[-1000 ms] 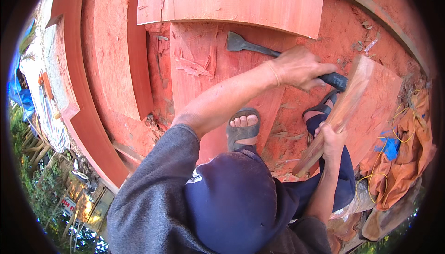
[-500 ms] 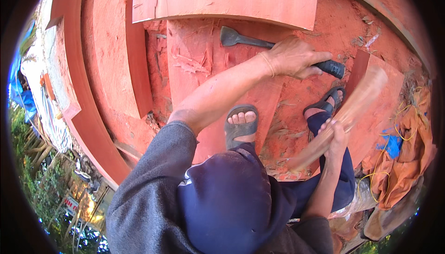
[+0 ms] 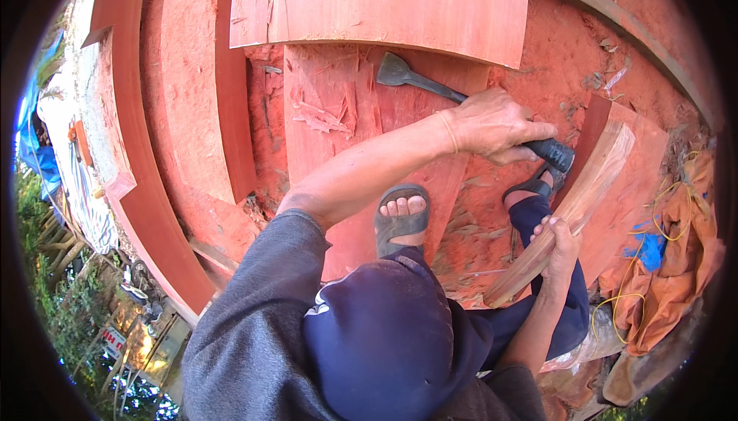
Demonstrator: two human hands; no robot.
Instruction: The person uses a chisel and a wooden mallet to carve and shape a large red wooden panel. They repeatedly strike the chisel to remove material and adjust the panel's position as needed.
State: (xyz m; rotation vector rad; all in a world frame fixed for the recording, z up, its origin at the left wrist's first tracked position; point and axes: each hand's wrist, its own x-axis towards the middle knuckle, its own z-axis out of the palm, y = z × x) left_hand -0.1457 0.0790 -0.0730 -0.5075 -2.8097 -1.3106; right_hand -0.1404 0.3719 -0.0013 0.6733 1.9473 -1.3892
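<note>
Left hand [image 3: 496,124] on dark metal adze-like tool [image 3: 461,98], right hand [image 3: 560,240] on curved pale wood offcut [image 3: 573,210].
Left fingers clamped round the tool's black grip, blade on the rough red plank [image 3: 338,106] (sandalled foot [image 3: 400,217] below it); right fingers wrapped round the offcut, which leans tilted beside the right leg.

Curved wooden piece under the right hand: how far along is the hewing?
Done: loose red wood chips litter red boards. In hand: the right hand steadies the curved pale wooden piece; the left hand grips the dark steel hatchet, held clear of it. Left: its faces look rough, so more trimming seems likely.
</note>
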